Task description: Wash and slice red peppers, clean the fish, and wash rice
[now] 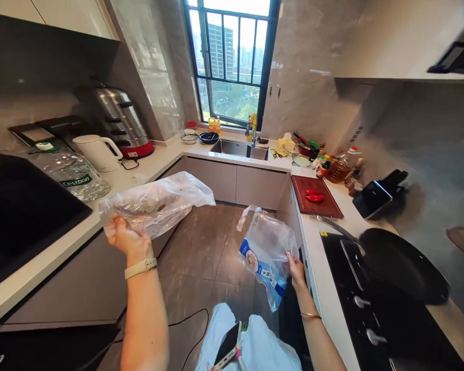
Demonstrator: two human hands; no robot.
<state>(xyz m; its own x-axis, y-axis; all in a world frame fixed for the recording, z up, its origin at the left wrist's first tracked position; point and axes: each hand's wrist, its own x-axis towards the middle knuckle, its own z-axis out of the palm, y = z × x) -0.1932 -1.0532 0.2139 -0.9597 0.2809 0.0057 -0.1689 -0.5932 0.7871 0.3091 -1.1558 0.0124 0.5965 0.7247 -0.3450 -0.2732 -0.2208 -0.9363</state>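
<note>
My left hand is closed around the underside of a clear plastic bag, held up over the left counter's edge. Inside the bag lies a greyish, mottled fish, partly blurred by the plastic. Out to the right, my right hand pinches the edge of a clear packaging bag with a blue printed label. That packaging hangs tilted over the floor and looks flat, with nothing visible inside.
A sink lies below the window. On the right counter are a cutting board with red peppers, a knife block and a wok on the stove. A kettle and water jug stand left.
</note>
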